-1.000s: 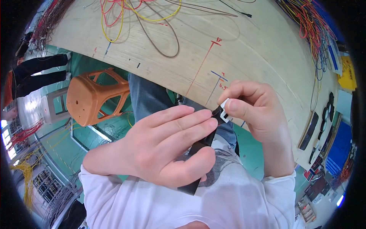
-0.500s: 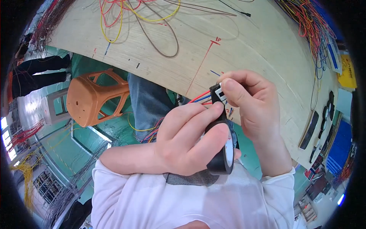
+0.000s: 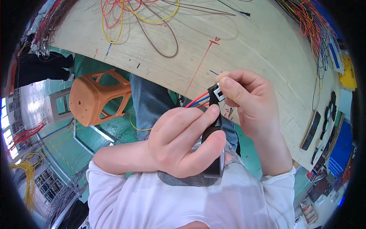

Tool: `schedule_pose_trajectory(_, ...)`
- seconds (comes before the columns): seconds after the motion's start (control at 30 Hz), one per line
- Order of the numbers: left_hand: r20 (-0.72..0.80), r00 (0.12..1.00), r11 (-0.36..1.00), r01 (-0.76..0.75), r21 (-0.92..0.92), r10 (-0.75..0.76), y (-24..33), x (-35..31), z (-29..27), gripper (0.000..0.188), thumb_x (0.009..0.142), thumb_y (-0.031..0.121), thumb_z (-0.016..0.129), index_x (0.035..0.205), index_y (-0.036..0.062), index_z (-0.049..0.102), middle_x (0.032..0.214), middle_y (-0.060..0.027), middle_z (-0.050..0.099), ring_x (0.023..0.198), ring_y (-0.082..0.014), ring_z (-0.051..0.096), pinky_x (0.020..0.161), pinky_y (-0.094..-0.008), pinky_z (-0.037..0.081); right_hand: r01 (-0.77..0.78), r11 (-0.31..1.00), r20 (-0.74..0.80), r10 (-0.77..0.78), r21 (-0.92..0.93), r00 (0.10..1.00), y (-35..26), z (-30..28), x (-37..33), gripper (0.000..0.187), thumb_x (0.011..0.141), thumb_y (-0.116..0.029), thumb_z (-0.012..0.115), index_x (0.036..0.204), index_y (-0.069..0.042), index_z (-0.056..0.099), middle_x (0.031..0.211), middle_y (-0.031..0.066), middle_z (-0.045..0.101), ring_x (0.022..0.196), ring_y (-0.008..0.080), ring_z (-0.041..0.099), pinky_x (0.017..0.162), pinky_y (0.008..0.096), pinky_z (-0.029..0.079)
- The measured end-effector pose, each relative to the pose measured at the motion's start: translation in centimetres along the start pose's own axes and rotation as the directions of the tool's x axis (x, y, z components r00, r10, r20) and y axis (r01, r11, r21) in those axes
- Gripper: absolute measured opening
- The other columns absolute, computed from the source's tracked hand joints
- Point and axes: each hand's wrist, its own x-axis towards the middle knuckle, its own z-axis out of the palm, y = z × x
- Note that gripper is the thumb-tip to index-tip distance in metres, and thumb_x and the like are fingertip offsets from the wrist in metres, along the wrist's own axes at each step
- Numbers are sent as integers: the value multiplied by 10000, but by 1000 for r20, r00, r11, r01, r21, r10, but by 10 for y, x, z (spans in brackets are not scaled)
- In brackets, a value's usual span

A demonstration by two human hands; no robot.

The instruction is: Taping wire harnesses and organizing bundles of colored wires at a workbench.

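My left hand [image 3: 183, 141] is closed around a roll of black tape [image 3: 214, 170], with its fingertips on the strip near the wires. From the roll the black tape strip [image 3: 214, 100] runs up to a small white connector [image 3: 218, 94]. My right hand [image 3: 251, 101] pinches that connector between thumb and index finger. Red and blue wires [image 3: 199, 100] come out beside the taped end and pass behind my left hand, where their lower course is hidden. Both hands are raised in front of my chest, over the near table edge.
A pale wooden table [image 3: 152, 57] with red and blue marks spans the far side. Loose red, yellow and brown wires [image 3: 141, 15] lie on it. Bundled wires [image 3: 309, 34] hang at the far right. An orange stool [image 3: 85, 101] and another person's dark-trousered legs [image 3: 42, 66] are at left.
My left hand and the tape roll have shifted slightly left, and the roll has turned more edge-on. My right hand keeps its pinch on the connector.
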Motion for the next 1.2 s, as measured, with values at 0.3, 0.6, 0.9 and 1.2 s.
schedule_pose_trajectory(0.3, -26, 999, 998, -31, 48, 33, 0, 0, 9, 496, 653, 369, 684, 795, -9, 396, 716, -228, 590, 549, -252, 531, 437, -267, 422, 55, 998, -32, -56, -29, 998, 3, 2, 1, 151, 762, -109, 594, 840, 21, 588, 663, 1, 537, 547, 46, 416, 497, 185, 322)
schedule_pose_trajectory(0.6, -90, 996, 996, -1, 90, 9, 1, 0, 14, 445, 670, 373, 662, 689, -3, 424, 700, -223, 594, 540, -238, 518, 445, -266, 412, 109, 993, -45, -111, -48, 993, 7, 5, 3, 146, 762, -97, 593, 842, 24, 588, 664, 10, 540, 546, 51, 422, 496, 192, 330)
schedule_pose_trajectory(0.9, 76, 993, 980, -99, 172, 87, -4, -3, 9, 332, 735, 324, 599, 739, 18, 470, 740, -236, 586, 626, -237, 508, 468, -271, 419, 72, 997, -73, -75, -40, 994, 6, 6, 8, 147, 753, -101, 607, 830, 22, 589, 645, 6, 536, 531, 52, 420, 484, 190, 327)
schedule_pose_trajectory(1.2, 183, 981, 965, -113, 238, 70, -6, -5, 9, 262, 793, 294, 526, 786, 35, 482, 814, -233, 584, 745, -260, 528, 492, -264, 416, 37, 999, -77, -40, -34, 996, 11, 0, 16, 184, 735, -146, 631, 785, 26, 592, 646, -3, 550, 529, 22, 438, 456, 167, 332)
